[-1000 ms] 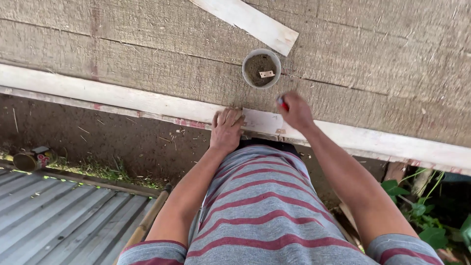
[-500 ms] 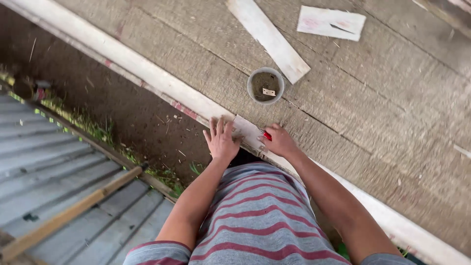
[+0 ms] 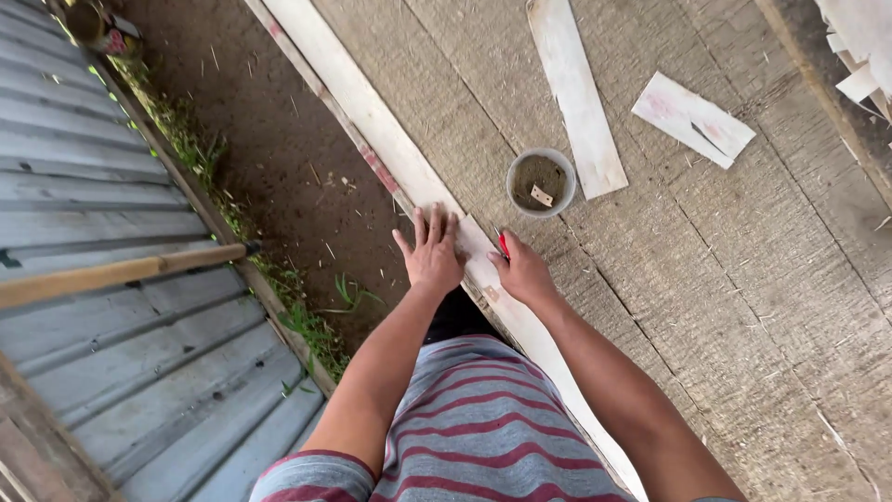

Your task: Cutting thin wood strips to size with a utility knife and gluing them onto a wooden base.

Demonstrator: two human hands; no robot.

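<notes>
Camera swung since the last frame: pale plank (image 3: 372,121) now runs diagonally, upper left to lower right, hands at the same spot on it. Left hand (image 3: 433,253) lies flat, fingers spread, pressing the plank. Right hand (image 3: 525,274) just beside it on the plank's far edge, closed around a red pencil (image 3: 503,244), tip pointing up toward the cup (image 3: 541,182). Cup sits near the plank, above the right hand; short board (image 3: 576,93) touches the cup
</notes>
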